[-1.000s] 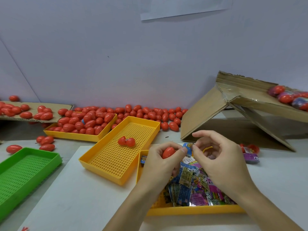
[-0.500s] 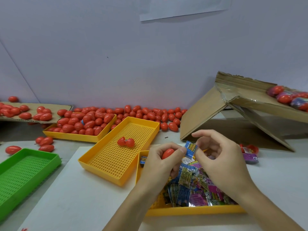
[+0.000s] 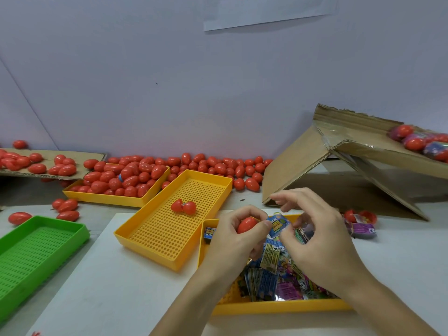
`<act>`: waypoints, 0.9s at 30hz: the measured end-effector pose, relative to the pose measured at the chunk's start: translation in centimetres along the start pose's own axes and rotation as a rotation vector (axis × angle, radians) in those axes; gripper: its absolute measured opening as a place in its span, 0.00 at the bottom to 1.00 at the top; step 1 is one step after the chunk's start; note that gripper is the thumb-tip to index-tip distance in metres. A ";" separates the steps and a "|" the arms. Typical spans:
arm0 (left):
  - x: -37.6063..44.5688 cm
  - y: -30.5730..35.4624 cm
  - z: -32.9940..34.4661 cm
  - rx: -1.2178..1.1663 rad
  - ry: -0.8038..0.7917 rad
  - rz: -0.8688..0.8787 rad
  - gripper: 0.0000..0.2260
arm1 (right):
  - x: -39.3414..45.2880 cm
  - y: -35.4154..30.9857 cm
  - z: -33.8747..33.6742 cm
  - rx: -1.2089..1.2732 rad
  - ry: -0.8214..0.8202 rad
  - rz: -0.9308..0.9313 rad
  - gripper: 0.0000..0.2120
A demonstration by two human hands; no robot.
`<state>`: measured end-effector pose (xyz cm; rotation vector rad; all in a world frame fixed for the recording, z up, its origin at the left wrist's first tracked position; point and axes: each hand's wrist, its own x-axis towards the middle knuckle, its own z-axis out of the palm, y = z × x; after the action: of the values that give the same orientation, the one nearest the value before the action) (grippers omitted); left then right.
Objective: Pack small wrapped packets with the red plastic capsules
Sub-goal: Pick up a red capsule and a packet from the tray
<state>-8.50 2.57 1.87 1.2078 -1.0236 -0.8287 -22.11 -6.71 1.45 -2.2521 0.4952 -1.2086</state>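
Observation:
My left hand (image 3: 236, 241) grips a red plastic capsule (image 3: 246, 224) over the near yellow tray (image 3: 278, 307), which holds several small wrapped packets (image 3: 274, 282). My right hand (image 3: 315, 241) pinches a blue wrapped packet (image 3: 277, 225) right beside the capsule. An opened red capsule (image 3: 183, 206) lies in the middle yellow tray (image 3: 174, 224). Many closed red capsules (image 3: 126, 178) fill the far yellow tray (image 3: 109, 198) and line the wall.
A green tray (image 3: 36, 248) lies at the left. A tilted cardboard box (image 3: 339, 166) with capsules and packets stands at the right. Another opened capsule with a purple packet (image 3: 361, 221) lies right of my hands. A cardboard flap (image 3: 48, 163) with capsules is at far left.
My right hand has lifted the blue packet out of the tray and brought it up against the capsule in my left hand.

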 end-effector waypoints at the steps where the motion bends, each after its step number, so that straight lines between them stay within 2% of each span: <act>1: 0.0 0.0 0.0 0.011 -0.009 -0.001 0.04 | -0.1 0.0 0.0 0.025 -0.039 0.007 0.24; 5: -0.2 -0.1 0.0 0.044 -0.027 -0.012 0.05 | -0.2 0.3 -0.3 0.162 -0.179 0.094 0.30; 13: -0.1 -0.1 0.0 0.034 -0.077 -0.025 0.05 | 0.3 1.0 -1.1 0.442 -0.360 0.235 0.33; 17: -0.1 -0.1 -0.1 0.019 -0.081 -0.027 0.06 | 0.3 1.3 -1.2 0.543 -0.381 0.269 0.35; 22: -0.1 -0.1 -0.1 0.026 -0.079 -0.025 0.06 | 0.3 1.0 -1.3 0.535 -0.406 0.274 0.35; 27: -0.2 0.0 -0.1 0.032 -0.079 -0.025 0.06 | 0.4 0.8 -1.8 0.561 -0.457 0.310 0.29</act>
<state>-8.43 2.75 1.79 1.2251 -1.0915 -0.8880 -23.42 -8.06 2.04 -1.7969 0.2655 -0.5554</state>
